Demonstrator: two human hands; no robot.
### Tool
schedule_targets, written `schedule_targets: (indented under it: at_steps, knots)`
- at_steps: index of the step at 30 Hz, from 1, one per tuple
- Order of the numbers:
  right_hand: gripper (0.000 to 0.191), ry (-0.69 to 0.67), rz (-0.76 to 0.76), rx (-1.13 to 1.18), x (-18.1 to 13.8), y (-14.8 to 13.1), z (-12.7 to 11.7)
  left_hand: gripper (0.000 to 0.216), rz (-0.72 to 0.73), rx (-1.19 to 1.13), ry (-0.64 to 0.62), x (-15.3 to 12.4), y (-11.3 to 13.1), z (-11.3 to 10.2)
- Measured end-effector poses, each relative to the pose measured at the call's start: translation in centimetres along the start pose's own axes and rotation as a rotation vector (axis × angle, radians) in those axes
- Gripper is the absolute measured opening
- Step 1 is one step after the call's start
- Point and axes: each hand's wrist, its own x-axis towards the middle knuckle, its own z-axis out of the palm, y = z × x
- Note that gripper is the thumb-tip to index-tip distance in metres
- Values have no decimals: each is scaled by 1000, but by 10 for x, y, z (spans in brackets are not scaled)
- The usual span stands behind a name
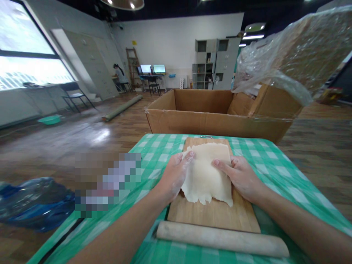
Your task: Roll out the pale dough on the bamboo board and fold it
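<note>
A left hand (pixel 175 176) and right hand (pixel 243 176) pinch opposite sides of a ragged-edged dough sheet (pixel 207 178) over a wooden cutting board (pixel 210 216) at center frame, as a rolling pin (pixel 222 239) lies below, toward the bottom edge, on a green-checked table (pixel 277 168).

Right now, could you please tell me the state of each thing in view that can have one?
Dough sheet: flattened, ragged-edged, in both hands.
Left hand: gripping its left edge, thumb on top.
Right hand: gripping its right edge, thumb on top.
Cutting board: lying flat, partly hidden by the dough sheet.
Rolling pin: lying flat, untouched.
Cardboard box: open at the top.
Monitors: on, screens lit.
</note>
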Motion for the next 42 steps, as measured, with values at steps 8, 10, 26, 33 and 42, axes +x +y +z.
schedule_targets:
  at_steps: [8,10,26,33,42]
  knots:
    - [52,141,11,95,3,3,2,49,59,22,-16,6,-1,-5]
    - [49,111,13,95,1,0,2,50,61,15,-1,8,-1,-6]
    - [41,65,-36,219,6,-4,1,47,-225,-188,-255,-5,8,-1]
    - [43,-107,-51,78,2,-4,-3,40,-153,-130,-146,-1,2,-4]
    - [46,-134,-48,5,0,-4,-6,32,-56,-99,-81,0,5,0]
